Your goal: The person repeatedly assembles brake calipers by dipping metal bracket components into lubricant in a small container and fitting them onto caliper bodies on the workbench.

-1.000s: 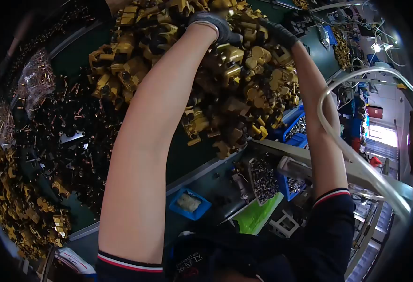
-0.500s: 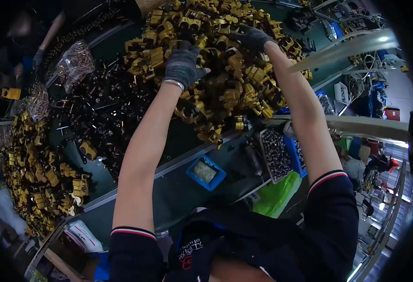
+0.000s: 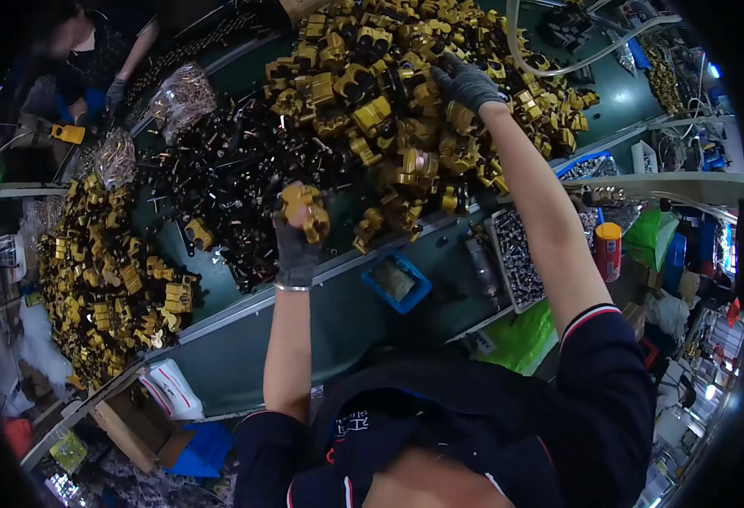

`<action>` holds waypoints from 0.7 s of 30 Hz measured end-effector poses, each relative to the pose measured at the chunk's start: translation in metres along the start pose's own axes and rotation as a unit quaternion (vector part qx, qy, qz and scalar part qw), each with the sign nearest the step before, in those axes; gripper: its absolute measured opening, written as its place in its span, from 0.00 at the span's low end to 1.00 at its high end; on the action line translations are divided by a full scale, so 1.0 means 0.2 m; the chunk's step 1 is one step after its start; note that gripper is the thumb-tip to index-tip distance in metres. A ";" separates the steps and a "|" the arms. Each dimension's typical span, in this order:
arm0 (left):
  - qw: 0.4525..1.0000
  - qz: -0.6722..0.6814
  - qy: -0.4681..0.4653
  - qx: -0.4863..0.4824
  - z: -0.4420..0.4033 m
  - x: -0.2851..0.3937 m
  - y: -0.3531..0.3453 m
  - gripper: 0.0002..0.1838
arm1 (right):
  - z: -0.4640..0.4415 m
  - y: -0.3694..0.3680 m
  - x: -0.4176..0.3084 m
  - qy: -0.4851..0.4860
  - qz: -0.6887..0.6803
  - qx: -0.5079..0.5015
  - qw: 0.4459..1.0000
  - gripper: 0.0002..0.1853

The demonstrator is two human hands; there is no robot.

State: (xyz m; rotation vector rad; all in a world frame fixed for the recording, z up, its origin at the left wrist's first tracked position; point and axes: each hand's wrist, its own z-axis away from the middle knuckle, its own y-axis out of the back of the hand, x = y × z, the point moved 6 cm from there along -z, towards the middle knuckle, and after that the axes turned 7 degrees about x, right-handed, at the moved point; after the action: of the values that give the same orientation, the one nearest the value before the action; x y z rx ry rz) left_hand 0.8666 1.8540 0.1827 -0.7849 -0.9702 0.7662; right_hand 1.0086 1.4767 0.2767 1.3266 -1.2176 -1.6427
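Observation:
My left hand (image 3: 297, 254), in a dark grey glove, holds a yellow metal part (image 3: 305, 211) above the front part of the green table, beside the dark pile of small pieces (image 3: 236, 186). My right hand (image 3: 467, 85), gloved as well, lies on the large heap of yellow parts (image 3: 372, 114) at the top centre. Its fingers are apart on the parts, and nothing shows gripped in it.
A second yellow heap (image 3: 92, 288) lies at left, with bags of screws (image 3: 184, 95) above it. A co-worker (image 3: 92, 51) is at the upper left. Near the front edge are a blue tray (image 3: 397, 282), a metal-parts tray (image 3: 516, 258) and a green bag (image 3: 520, 339).
My left hand has come down and left from the large heap and now holds a yellow part. My right hand stays on the heap. The view has shifted, showing more of the co-worker.

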 end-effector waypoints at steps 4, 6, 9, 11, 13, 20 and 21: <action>0.979 0.111 0.164 -0.039 0.51 -0.13 -0.07 0.36 | 0.13 -0.05 -0.02 -0.056 0.039 -0.007 0.998 0.37; 0.961 0.219 0.161 -0.048 0.65 -0.19 -0.15 0.38 | 0.24 -0.04 -0.08 -0.042 0.123 -0.014 0.991 0.39; 0.959 0.233 0.158 -0.021 0.81 -0.18 -0.21 0.38 | 0.35 -0.06 -0.06 -0.007 0.098 0.066 0.993 0.43; 0.965 0.216 0.149 -0.001 0.89 -0.17 -0.25 0.37 | 0.49 0.01 -0.09 0.044 0.042 0.259 0.964 0.46; 0.970 0.205 0.130 0.000 0.94 -0.13 -0.25 0.36 | 0.84 0.23 -0.40 0.143 -0.101 0.272 0.946 0.44; 0.970 -0.016 0.005 0.243 1.12 -0.11 -0.08 0.30 | 1.89 -0.19 -1.00 0.351 -0.317 -0.079 0.878 0.36; 0.974 -0.044 -0.032 0.219 1.13 -0.08 -0.09 0.30 | 1.91 -0.27 -0.99 0.294 -0.336 -0.137 0.884 0.35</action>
State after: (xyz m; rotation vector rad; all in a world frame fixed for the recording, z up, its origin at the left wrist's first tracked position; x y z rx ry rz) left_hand 0.6587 1.8812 0.2712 -0.3332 -0.8457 0.8922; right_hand 0.6883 1.7664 0.3048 1.9860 -0.1464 -1.5637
